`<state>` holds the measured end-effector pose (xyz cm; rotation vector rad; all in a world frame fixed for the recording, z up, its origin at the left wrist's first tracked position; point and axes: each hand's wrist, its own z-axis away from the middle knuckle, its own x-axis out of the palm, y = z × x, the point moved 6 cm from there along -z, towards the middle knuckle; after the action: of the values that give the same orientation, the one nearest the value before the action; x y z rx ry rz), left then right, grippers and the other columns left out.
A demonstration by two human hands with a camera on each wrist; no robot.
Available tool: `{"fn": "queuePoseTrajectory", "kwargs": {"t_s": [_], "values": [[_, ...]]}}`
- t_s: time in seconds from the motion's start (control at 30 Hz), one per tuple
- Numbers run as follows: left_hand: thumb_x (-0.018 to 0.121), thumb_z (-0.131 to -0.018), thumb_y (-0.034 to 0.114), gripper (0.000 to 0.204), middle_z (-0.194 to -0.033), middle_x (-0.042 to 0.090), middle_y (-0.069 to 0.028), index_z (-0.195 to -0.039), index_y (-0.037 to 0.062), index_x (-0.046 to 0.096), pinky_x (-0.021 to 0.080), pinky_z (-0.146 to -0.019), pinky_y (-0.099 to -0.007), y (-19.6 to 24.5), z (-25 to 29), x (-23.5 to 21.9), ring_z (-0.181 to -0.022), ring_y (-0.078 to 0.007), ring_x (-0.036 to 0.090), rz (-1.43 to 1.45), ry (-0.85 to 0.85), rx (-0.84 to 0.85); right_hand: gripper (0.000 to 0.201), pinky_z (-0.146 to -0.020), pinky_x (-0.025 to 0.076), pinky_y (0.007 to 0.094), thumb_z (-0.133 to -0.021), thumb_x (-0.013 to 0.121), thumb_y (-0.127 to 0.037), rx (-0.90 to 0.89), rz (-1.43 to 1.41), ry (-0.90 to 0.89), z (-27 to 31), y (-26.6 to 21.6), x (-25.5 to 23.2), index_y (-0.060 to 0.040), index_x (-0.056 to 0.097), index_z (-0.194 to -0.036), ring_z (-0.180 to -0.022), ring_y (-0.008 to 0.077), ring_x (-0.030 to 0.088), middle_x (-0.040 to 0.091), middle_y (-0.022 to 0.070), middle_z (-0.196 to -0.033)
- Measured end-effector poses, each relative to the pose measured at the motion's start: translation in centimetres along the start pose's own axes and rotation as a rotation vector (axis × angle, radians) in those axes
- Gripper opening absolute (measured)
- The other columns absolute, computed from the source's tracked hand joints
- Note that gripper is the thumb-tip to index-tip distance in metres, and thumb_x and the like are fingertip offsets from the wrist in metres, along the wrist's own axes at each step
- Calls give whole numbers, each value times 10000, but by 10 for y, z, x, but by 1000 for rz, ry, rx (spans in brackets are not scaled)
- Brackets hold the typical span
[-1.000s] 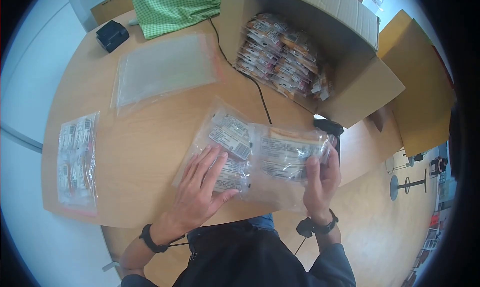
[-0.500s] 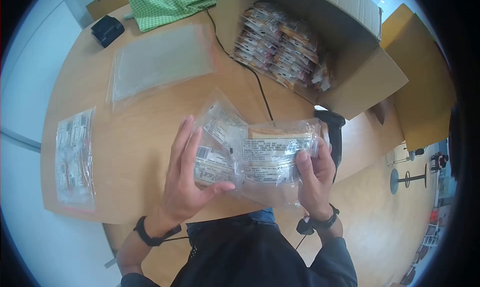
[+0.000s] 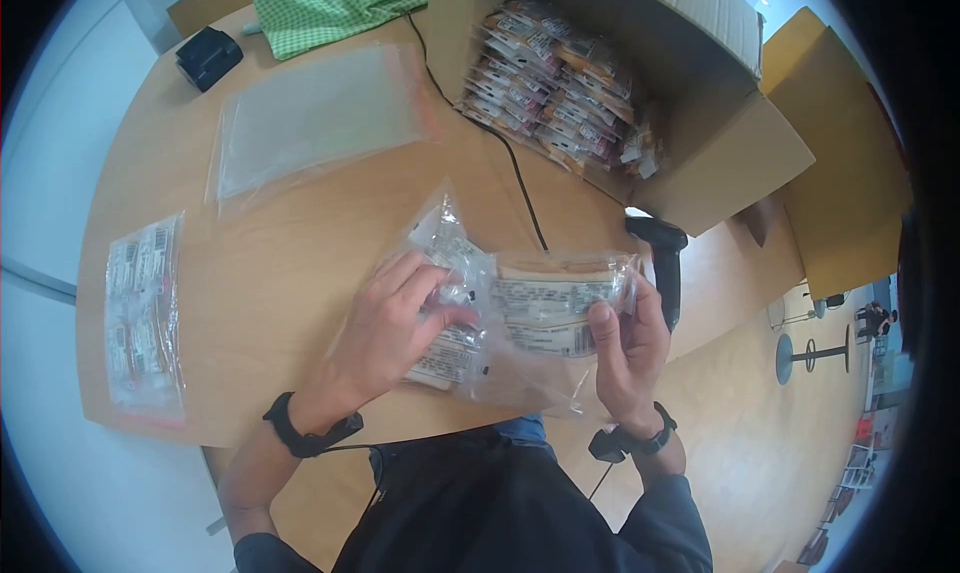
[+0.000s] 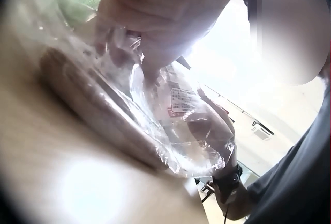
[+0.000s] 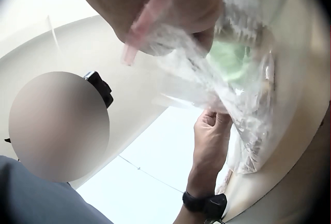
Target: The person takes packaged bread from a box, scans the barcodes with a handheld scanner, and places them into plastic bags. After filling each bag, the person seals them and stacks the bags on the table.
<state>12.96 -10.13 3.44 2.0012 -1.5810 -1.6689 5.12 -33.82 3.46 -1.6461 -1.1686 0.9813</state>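
Observation:
A clear plastic bag (image 3: 530, 378) lies across the front of the table with flat, labelled packets inside. One packet (image 3: 545, 298) fills its right half and shows a brown, bread-like edge; more labelled packets (image 3: 445, 358) lie to the left. My left hand (image 3: 385, 323) pinches the crinkled plastic near the middle between thumb and curled fingers, covering part of the packets. At the right edge, my right hand (image 3: 632, 358) holds the bag, thumb on top and fingers behind. A pink strip (image 5: 150, 22) on the bag runs by that hand in the right wrist view.
An open cardboard box (image 3: 735, 163) at the back holds stacked packets (image 3: 560, 83). Flat clear bags (image 3: 310, 123) lie back left, and a filled bag (image 3: 145, 313) far left. A black handheld scanner (image 3: 660, 243), cable (image 3: 515, 173) and green checked cloth (image 3: 335, 13) are also around.
My left hand lay on the bag, lifted with fingers spread, then came down and pinched the plastic. My right hand keeps its hold at the right edge.

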Motion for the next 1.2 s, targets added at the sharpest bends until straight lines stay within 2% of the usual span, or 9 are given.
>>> {"fn": "queuePoseTrajectory", "kwargs": {"t_s": [0.1,0.4,0.47,0.57,0.73,0.8,0.93,1.1,1.2], "values": [[828,-820,162,198,-861,607,-84,-893,25,705,454,-731,-393,-5,-1,0,-791,-276,572,-4,4,-1,414,-959,503,268,-1057,630,-135,-9,-21,19,-5,-1,-4,69,501,-1393,-1079,116,622,658,85,-1191],[810,-820,115,104,-765,559,-79,-812,72,715,402,-670,-398,22,4,-26,-700,-266,510,-170,30,65,387,-926,522,262,-1054,645,-161,197,-212,23,-17,10,-3,44,530,-1362,-1049,103,637,673,71,-1157],[805,-818,91,92,-756,557,-80,-809,64,717,401,-652,-393,23,6,-30,-689,-266,509,-154,37,64,380,-919,522,258,-1053,647,-165,219,-253,15,-19,9,0,38,536,-1355,-1043,99,639,674,63,-1152],[802,-811,94,96,-748,560,-73,-820,63,712,413,-632,-397,21,14,-39,-682,-273,533,-130,43,22,374,-915,522,253,-1049,657,-170,65,-153,-5,-25,-1,4,26,546,-1347,-1039,93,640,675,46,-1139],[787,-830,61,91,-758,559,-80,-859,41,703,445,-630,-386,12,32,-60,-675,-266,566,-136,94,-76,365,-939,521,260,-1057,645,-185,228,-321,0,-33,15,15,18,551,-1346,-1050,81,636,680,43,-1165],[757,-869,7,70,-812,580,-104,-895,7,692,478,-681,-352,-6,45,-72,-729,-256,600,-38,215,-275,361,-964,527,277,-1083,594,-205,297,-467,48,-36,22,12,13,536,-1366,-1092,94,638,678,64,-1222],[718,-926,-7,76,-905,618,-119,-967,-32,660,509,-771,-302,-30,68,-81,-830,-216,630,-31,265,-249,365,-979,526,284,-1081,594,-182,316,-476,96,-32,22,0,7,508,-1381,-1136,103,631,652,74,-1276],[659,-955,-26,59,-1009,645,-134,-1013,-29,650,511,-860,-336,-31,73,-78,-935,-263,652,-43,203,-286,364,-996,512,290,-1065,620,-148,273,-439,150,-24,27,-13,4,505,-1375,-1142,118,626,654,70,-1258],[684,-928,-24,162,-1144,655,-160,-1087,-17,652,523,-910,-381,-24,63,-78,-1055,-322,655,-98,175,-189,362,-1029,486,306,-1048,631,-83,-83,-23,271,-22,10,-30,13,508,-1374,-1171,147,611,645,106,-1296]]}}
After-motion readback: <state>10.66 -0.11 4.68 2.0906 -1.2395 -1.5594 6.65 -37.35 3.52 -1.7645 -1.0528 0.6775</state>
